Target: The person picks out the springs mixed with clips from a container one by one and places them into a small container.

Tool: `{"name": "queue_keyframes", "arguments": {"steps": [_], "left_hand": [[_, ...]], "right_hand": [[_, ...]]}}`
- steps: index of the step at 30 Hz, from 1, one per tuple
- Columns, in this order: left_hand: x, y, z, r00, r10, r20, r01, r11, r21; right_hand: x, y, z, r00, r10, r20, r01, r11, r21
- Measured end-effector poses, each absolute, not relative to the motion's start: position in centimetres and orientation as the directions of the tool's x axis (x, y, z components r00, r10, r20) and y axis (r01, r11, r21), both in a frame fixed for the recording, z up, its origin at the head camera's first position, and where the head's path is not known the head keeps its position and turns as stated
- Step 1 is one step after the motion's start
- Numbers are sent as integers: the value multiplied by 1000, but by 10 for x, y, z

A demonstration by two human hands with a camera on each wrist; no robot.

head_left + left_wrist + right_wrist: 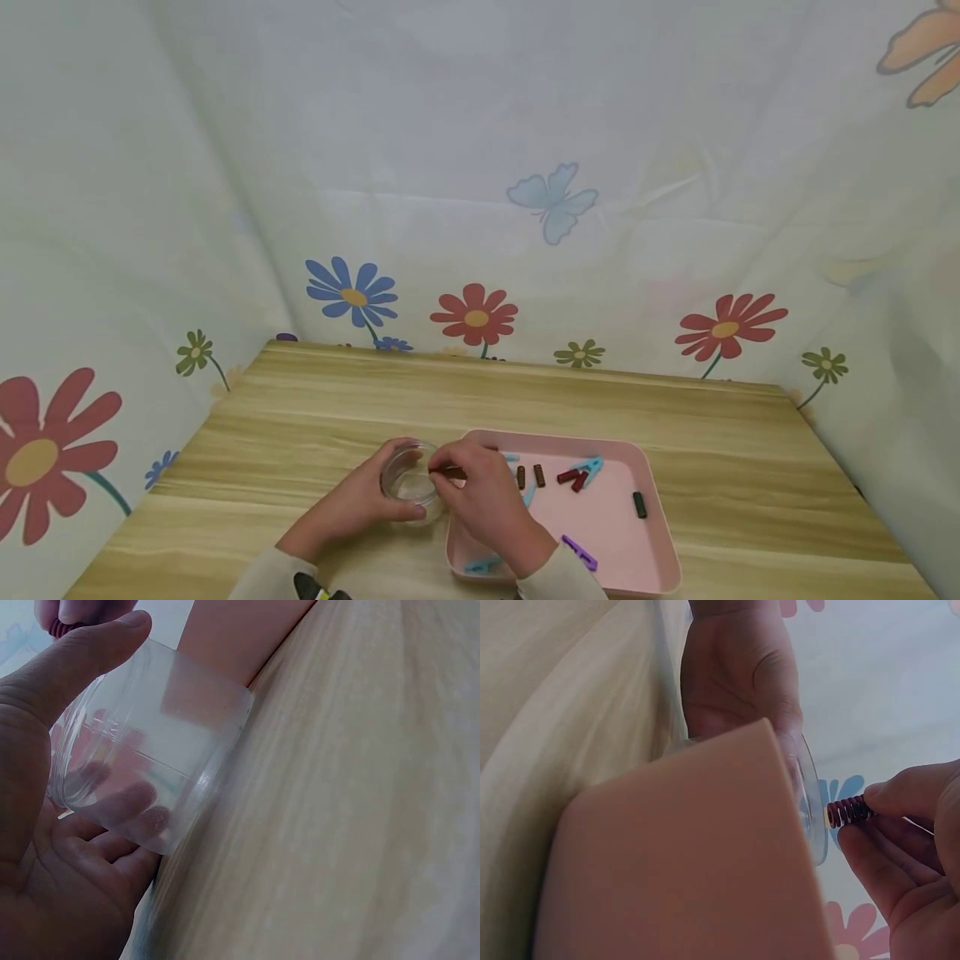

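Note:
In the head view my left hand [367,493] grips a clear round jar [412,483], thumb on one side and fingers round the other. The left wrist view shows the transparent jar [199,742] low over the wooden table, its side wall see-through. My right hand [483,492] pinches a small dark red coil spring [847,812] between thumb and fingertips. That spring points at the jar's open mouth, just outside the rim in the right wrist view. Part of the jar is hidden there behind the pink tray wall [682,847].
A pink tray [607,533] stands right of the jar, partly under my right forearm. In it lie brown springs [539,476], dark red springs [567,477], a dark green spring [639,504], light blue clips [592,469] and a purple clip [581,553]. Flowered cloth [450,208] surrounds the table.

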State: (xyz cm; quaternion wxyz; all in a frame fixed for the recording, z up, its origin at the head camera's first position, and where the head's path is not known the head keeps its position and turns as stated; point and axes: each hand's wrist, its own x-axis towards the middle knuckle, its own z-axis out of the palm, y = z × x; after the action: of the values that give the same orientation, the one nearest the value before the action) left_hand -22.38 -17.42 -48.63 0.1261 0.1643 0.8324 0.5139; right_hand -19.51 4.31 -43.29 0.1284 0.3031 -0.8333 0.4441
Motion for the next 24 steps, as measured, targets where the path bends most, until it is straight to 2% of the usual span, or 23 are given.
{"name": "queue_keyframes", "arguments": {"steps": [9,24], "left_hand": [[-223,-174,-485,-917,396,-46,144,437,888],[-224,-173,-485,-919,394,-32,151,427,892]], "right_hand": [[-197,42,-440,-786,-398,473,-612,389,-689],[-195,42,-438,-797,-402,452,-602,459,-654]]}}
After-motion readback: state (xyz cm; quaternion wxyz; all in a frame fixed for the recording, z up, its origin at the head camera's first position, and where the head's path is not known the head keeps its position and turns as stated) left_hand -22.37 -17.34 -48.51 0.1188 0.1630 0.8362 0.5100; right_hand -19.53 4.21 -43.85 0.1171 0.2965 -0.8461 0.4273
